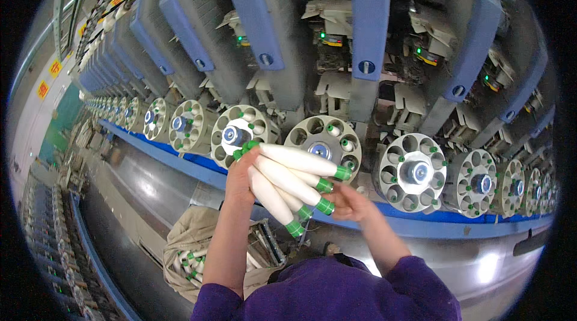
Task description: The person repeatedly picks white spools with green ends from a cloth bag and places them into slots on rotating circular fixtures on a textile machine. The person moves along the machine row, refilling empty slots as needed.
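Observation:
Several white yarn bobbins [288, 178] with green tube ends are bunched together in front of me. My left hand [241, 175] is closed round their narrow green tips, and their thicker ends fan out down and to the right. Close beside those thicker green ends is my right hand [350, 202], its fingers apart and slightly curled, with nothing plainly held. Whether its fingertips touch a bobbin is hard to tell. Just beyond the bunch stands a round magazine [294, 139] with a blue hub, partly covered by the bobbins; a few of its pockets hold green-tipped bobbins.
A row of similar round magazines [410, 172] runs left and right along a blue rail [469, 228]. Behind them rise blue and grey machine panels [368, 20]. Below my left forearm, a cloth-lined container [189, 231] holds more bobbins. Another machine row [57, 261] stands across the aisle.

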Available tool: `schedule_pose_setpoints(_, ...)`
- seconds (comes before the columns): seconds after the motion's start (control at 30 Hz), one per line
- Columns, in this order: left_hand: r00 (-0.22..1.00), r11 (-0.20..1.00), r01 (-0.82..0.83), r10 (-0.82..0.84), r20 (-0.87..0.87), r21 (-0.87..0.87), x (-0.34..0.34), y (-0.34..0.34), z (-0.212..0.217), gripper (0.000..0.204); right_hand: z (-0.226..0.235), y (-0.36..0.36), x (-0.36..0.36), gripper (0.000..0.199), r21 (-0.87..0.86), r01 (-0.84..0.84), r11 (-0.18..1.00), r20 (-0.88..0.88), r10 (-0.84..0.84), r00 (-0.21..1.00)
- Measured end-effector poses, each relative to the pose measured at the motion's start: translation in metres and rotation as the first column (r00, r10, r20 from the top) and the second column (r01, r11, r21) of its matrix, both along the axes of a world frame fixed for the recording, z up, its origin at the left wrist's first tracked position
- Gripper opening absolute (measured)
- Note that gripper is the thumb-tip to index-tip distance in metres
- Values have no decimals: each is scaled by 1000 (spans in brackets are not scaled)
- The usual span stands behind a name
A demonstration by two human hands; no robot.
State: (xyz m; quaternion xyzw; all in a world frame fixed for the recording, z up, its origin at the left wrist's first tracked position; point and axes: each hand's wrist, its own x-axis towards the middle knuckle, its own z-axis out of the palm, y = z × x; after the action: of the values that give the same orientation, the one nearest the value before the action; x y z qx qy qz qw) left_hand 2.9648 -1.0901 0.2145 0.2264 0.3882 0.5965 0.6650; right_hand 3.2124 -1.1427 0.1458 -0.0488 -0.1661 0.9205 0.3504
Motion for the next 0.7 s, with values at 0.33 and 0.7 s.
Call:
schedule_pose_setpoints(0.33, 996, 995, -94, 94, 8, 37, -32, 8, -17, 32, -80, -37, 101, 37, -39, 749, 662, 536, -618, 574)
schedule_pose_setpoints(0.7, 999, 988, -36, 39, -14, 150, -58, 1, -10, 34, -21, -17, -20, 29, 125, 425, 897, 439, -434, 787)
